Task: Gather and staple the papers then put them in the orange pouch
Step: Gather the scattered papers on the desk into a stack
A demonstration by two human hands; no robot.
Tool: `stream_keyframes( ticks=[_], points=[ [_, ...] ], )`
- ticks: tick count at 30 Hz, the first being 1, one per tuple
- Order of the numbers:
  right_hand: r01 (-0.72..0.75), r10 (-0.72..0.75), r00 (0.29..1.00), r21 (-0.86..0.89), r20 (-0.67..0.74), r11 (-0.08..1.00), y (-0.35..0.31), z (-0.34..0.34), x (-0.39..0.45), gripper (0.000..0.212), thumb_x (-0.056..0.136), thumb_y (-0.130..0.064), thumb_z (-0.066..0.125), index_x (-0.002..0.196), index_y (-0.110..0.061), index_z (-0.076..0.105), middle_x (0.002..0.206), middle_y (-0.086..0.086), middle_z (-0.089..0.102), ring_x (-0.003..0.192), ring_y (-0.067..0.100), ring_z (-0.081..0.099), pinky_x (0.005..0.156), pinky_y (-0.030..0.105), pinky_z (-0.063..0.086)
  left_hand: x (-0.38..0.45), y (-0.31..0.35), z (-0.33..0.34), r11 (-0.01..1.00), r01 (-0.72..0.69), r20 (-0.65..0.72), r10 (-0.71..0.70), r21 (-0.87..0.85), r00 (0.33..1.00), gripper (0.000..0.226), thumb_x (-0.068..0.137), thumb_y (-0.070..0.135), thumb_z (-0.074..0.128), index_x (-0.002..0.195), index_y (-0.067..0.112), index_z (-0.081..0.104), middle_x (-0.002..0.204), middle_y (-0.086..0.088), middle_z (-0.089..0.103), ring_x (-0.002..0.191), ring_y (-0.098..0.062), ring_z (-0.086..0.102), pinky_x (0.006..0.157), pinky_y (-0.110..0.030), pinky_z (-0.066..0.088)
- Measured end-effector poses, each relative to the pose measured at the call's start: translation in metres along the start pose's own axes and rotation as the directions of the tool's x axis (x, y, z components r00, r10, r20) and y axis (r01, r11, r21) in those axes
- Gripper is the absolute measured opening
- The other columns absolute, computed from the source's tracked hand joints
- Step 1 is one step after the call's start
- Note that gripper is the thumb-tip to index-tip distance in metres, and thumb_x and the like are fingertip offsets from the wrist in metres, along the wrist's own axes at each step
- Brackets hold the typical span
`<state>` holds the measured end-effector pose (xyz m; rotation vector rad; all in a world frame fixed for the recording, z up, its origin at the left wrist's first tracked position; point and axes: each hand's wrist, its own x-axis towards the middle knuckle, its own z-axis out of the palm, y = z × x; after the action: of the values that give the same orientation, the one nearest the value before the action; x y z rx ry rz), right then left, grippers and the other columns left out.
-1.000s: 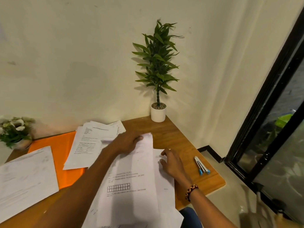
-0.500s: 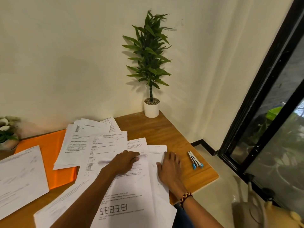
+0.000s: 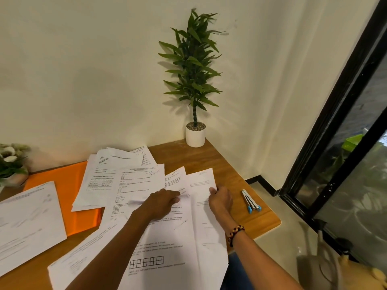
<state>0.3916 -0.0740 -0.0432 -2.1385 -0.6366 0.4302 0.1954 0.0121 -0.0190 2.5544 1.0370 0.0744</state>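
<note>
Several printed white papers [image 3: 134, 185] lie fanned across the wooden table [image 3: 201, 160]. My left hand [image 3: 161, 203] presses flat on the middle sheets, its fingers closed over a paper edge. My right hand [image 3: 221, 198] pinches the right edge of the rightmost sheet [image 3: 204, 214]. The orange pouch [image 3: 62, 181] lies at the left, partly under the papers. A separate sheet [image 3: 27, 222] rests at the far left. A silver stapler with a blue end [image 3: 250, 200] lies on the table to the right of my right hand.
A tall green plant in a white pot [image 3: 195, 133] stands in the table's back right corner. A small pot with white flowers [image 3: 11, 164] sits at the left edge. A black-framed window [image 3: 339, 126] is at the right, beyond the table's edge.
My left hand has drawn a sheet toward me onto the pile. My right hand went from lying flat on the papers to pinching the right sheet's edge.
</note>
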Motion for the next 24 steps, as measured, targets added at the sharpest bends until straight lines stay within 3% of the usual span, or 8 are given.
stream_keyframes(
  ticks=[4,7,13,15,17,19,21,24],
  points=[
    [-0.013,0.013,0.993,0.003,-0.115,1.0,-0.009,-0.01,0.008,0.016,0.103,-0.027,0.057,0.108,-0.012,0.062,0.11,0.009,0.066,0.098,0.024,0.062,0.075,0.033,0.052,-0.004,-0.004,-0.001,1.0,-0.008,-0.005,0.008,-0.009,1.0,0.023,0.106,0.039,0.043,0.116,0.031,0.062,0.126,0.001,0.068,0.098,-0.019,0.067,0.076,-0.024,0.048],
    [0.017,-0.02,0.979,-0.018,-0.205,1.0,-0.017,-0.027,0.014,0.021,0.104,-0.027,0.054,0.112,-0.009,0.061,0.114,0.01,0.063,0.102,0.027,0.061,0.079,0.038,0.053,-0.005,-0.002,-0.003,1.0,0.004,-0.034,-0.006,-0.031,0.999,0.034,0.106,0.037,0.044,0.132,0.026,0.061,0.135,0.001,0.063,0.111,-0.022,0.065,0.082,-0.023,0.042],
    [0.295,-0.318,0.852,-0.121,-0.417,0.948,-0.05,-0.076,0.023,0.017,0.105,-0.021,0.053,0.099,-0.008,0.062,0.102,0.009,0.059,0.075,0.019,0.048,0.062,0.036,0.042,-0.002,0.005,-0.012,0.99,-0.016,-0.114,-0.001,-0.142,0.993,0.035,0.104,0.046,0.041,0.118,0.025,0.065,0.118,0.002,0.071,0.102,-0.021,0.066,0.085,-0.033,0.049],
    [0.406,-0.451,0.81,-0.196,-0.374,0.893,-0.058,-0.085,0.02,0.02,0.105,-0.022,0.051,0.095,-0.009,0.062,0.096,0.007,0.058,0.07,0.019,0.048,0.059,0.032,0.038,0.003,0.012,-0.03,0.973,-0.07,-0.215,0.022,-0.218,0.976,0.034,0.102,0.053,0.039,0.108,0.032,0.065,0.105,0.01,0.072,0.092,-0.015,0.066,0.084,-0.038,0.053],
    [0.496,-0.558,0.764,-0.257,-0.325,0.829,-0.065,-0.09,0.013,0.022,0.105,-0.023,0.05,0.094,-0.01,0.064,0.091,0.005,0.059,0.068,0.02,0.051,0.057,0.03,0.037,0.009,0.026,-0.054,0.963,-0.169,-0.313,0.098,-0.209,0.945,0.034,0.102,0.051,0.04,0.119,0.035,0.065,0.12,0.011,0.066,0.101,-0.011,0.063,0.09,-0.039,0.053],
    [0.589,-0.645,0.719,-0.267,-0.257,0.763,-0.074,-0.096,0.005,0.024,0.105,-0.026,0.05,0.092,-0.012,0.065,0.088,0.002,0.059,0.068,0.022,0.055,0.056,0.03,0.038,0.013,0.044,-0.08,0.935,-0.308,-0.425,0.209,-0.178,0.881,0.029,0.104,0.038,0.046,0.122,0.028,0.066,0.143,0.008,0.049,0.116,-0.01,0.055,0.091,-0.031,0.05],
    [0.684,-0.724,0.674,-0.245,-0.147,0.687,-0.088,-0.102,-0.003,0.026,0.105,-0.03,0.05,0.087,-0.015,0.061,0.082,-0.002,0.058,0.068,0.02,0.055,0.054,0.031,0.037,0.015,0.062,-0.102,0.888,-0.417,-0.513,0.271,-0.193,0.814,0.024,0.104,0.03,0.05,0.116,0.022,0.069,0.151,0.004,0.038,0.12,-0.008,0.053,0.091,-0.022,0.047],
    [0.752,-0.773,0.633,-0.21,-0.033,0.625,-0.11,-0.112,-0.012,0.027,0.103,-0.032,0.05,0.081,-0.018,0.056,0.075,-0.006,0.058,0.064,0.015,0.051,0.054,0.034,0.039,0.015,0.078,-0.121,0.866,-0.456,-0.555,0.281,-0.205,0.783,0.027,0.104,0.031,0.05,0.119,0.019,0.068,0.15,0.003,0.042,0.117,-0.004,0.054,0.092,-0.012,0.044]
  ],
)
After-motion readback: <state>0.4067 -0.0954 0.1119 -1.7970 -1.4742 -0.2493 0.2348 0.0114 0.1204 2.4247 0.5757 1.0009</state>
